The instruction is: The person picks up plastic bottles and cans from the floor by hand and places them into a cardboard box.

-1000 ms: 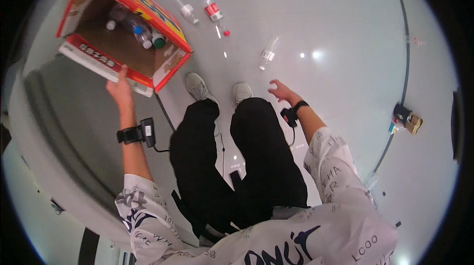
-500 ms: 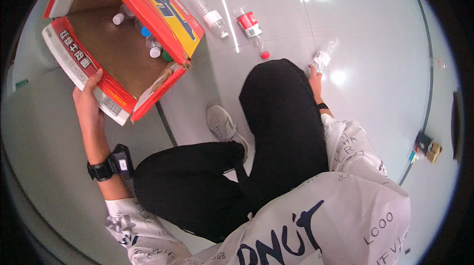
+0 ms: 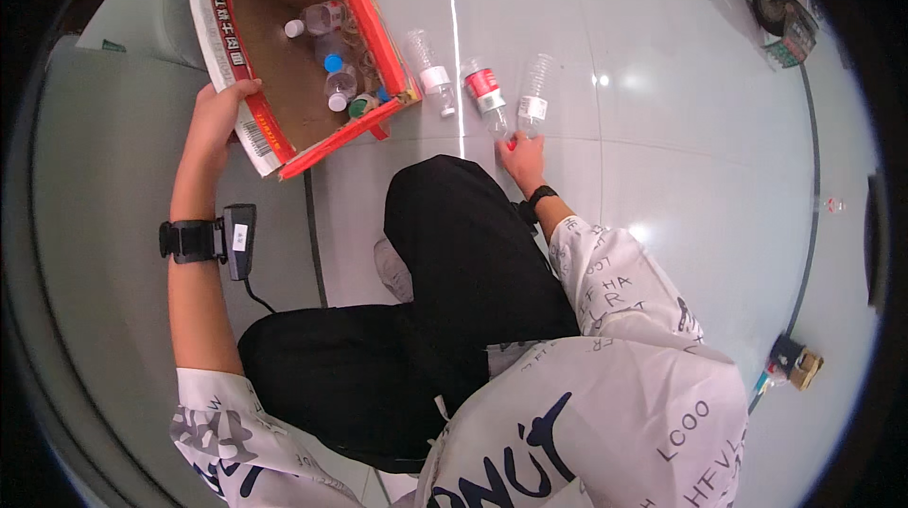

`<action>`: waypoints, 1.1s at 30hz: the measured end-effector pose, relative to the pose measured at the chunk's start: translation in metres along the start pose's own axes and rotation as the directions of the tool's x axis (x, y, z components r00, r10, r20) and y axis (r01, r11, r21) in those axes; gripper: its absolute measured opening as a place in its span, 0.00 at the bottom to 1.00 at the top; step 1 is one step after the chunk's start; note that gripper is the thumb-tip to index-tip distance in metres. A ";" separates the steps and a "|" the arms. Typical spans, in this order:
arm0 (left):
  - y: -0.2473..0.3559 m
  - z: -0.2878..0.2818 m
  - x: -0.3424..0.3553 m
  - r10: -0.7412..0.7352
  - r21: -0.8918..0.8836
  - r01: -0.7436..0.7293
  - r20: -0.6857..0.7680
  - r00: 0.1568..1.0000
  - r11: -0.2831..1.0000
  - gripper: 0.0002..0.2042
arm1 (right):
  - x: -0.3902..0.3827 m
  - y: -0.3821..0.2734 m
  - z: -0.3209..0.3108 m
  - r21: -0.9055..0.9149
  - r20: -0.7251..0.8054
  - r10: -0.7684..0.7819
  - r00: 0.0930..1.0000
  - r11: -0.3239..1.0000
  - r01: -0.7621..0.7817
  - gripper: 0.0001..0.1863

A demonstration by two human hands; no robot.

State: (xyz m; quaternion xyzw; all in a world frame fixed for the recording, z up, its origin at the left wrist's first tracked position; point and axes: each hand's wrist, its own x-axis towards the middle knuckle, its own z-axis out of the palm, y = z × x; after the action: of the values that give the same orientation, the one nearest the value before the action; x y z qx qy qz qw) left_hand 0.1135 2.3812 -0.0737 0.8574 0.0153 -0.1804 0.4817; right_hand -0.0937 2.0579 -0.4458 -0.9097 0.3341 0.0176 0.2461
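My left hand (image 3: 219,109) grips the near flap of an open red, white and yellow cardboard box (image 3: 378,54), tilted toward me, with several plastic bottles (image 3: 340,84) lying inside. Out on the floor, my right hand (image 3: 522,153) has its fingers closed around the cap ends of a red-labelled bottle (image 3: 483,84) and a white-labelled bottle (image 3: 533,92), which lie close together. Another empty bottle (image 3: 434,78) with a white label lies between those and the box, untouched.
A grey step or seat (image 3: 104,186) is at my left. My bent black-clad legs (image 3: 454,243) are between my arms. At the right are small items (image 3: 794,361) on the floor; a wheeled object (image 3: 771,7) stands at the far upper right.
I have crouched lower. My right hand reached down to a white-labelled bottle and has moved it left, beside the red-labelled one. The box, in my left hand, has shifted.
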 end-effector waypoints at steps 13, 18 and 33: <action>-0.002 -0.003 -0.005 -0.004 -0.017 0.003 -0.048 0.999 1.000 0.18 | 0.059 -0.113 0.014 0.514 -0.331 -0.097 0.939 0.816 0.266 0.18; 0.001 -0.001 -0.012 0.017 -0.029 -0.018 -0.040 0.999 0.999 0.19 | 0.038 -0.130 0.029 0.491 -0.362 -0.060 0.930 0.836 0.245 0.21; 0.003 -0.003 -0.012 0.037 -0.011 -0.038 -0.026 0.999 0.999 0.20 | 0.036 -0.155 0.043 0.638 -0.177 0.315 0.932 0.758 -0.135 0.27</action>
State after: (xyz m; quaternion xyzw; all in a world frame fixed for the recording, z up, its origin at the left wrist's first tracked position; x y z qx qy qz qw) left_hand 0.1033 2.3837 -0.0662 0.8569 0.0065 -0.1602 0.4898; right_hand 0.0355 2.1576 -0.4229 -0.7254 0.4601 -0.1883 0.4762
